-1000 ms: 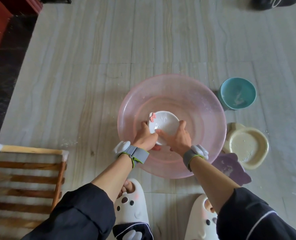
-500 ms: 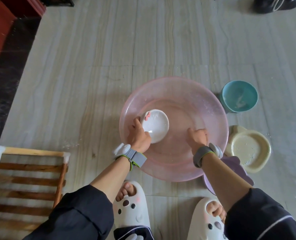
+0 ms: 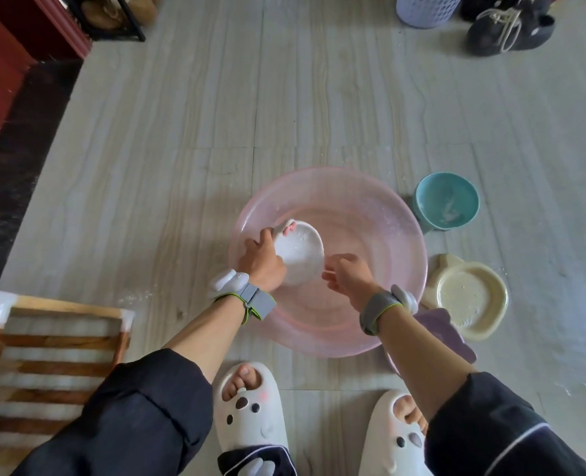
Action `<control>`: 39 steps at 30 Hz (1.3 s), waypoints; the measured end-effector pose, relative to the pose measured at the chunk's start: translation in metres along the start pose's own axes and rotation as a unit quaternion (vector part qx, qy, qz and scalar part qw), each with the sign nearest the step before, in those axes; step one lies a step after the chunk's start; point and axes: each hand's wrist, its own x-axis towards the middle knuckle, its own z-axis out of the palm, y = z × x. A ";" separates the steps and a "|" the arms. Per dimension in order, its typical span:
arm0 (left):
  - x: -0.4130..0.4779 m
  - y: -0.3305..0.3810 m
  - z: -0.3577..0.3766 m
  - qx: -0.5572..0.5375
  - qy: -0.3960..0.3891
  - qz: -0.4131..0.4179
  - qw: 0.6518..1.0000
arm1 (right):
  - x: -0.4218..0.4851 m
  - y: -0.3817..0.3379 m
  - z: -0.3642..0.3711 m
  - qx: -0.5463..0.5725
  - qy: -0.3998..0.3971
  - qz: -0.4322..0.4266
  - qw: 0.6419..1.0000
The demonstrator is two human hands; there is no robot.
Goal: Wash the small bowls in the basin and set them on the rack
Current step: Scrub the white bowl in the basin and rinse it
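Note:
A translucent pink basin (image 3: 398, 235) stands on the floor in front of my feet. My left hand (image 3: 262, 264) grips a small white bowl (image 3: 300, 250) with a pink flower on its rim, tilted over the left part of the basin. My right hand (image 3: 348, 274) hovers just right of the bowl with loosely spread, blurred fingers, holding nothing. The wooden slatted rack (image 3: 51, 341) lies at the lower left, with nothing visible on it.
Right of the basin stand a teal bowl (image 3: 447, 201), a cream dish (image 3: 470, 300) and a purple dish (image 3: 446, 334) partly behind my right arm. My white slippers (image 3: 250, 410) are below the basin. A lavender basket (image 3: 428, 8) and dark shoes (image 3: 507, 25) sit far back.
My right hand let go of the bowl, dipped to the basin's right side, then came back beside the bowl. My left hand carried the bowl leftward and tilted it.

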 end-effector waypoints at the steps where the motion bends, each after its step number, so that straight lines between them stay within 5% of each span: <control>1: -0.001 0.000 -0.002 -0.012 -0.011 0.001 1.000 | -0.001 0.004 -0.002 -0.035 0.017 -0.010 0.999; 5: -0.011 0.004 -0.009 -0.126 -0.059 0.014 0.990 | -0.007 0.018 -0.002 -0.034 -0.023 0.011 0.999; 9: -0.016 0.006 -0.005 -0.228 -0.026 -0.022 0.973 | -0.007 0.029 0.004 0.012 -0.012 -0.004 1.000; 14: -0.019 -0.002 0.010 -0.227 -0.104 -0.061 0.966 | -0.013 0.033 0.007 0.126 -0.090 0.059 0.986; 22: -0.003 0.001 0.015 -0.380 -0.091 -0.125 0.912 | -0.003 0.028 -0.011 0.030 -0.137 0.096 0.985; 25: -0.006 0.005 0.008 -0.342 -0.084 -0.121 0.928 | 0.014 0.026 -0.026 0.018 -0.006 0.069 0.997; 29: -0.002 0.004 0.005 -0.235 -0.077 -0.082 0.966 | 0.023 0.025 -0.042 -0.151 0.096 0.045 0.983; 33: -0.003 0.007 0.003 -0.157 -0.040 -0.066 0.985 | 0.007 0.008 -0.025 -0.011 0.057 0.069 0.996; 36: 0.000 0.009 0.006 -0.128 -0.003 -0.060 0.990 | -0.004 -0.006 -0.009 0.184 -0.073 0.071 0.978; 39: -0.001 0.010 0.006 -0.093 0.006 -0.044 0.995 | -0.009 -0.015 -0.003 0.216 -0.135 0.044 0.966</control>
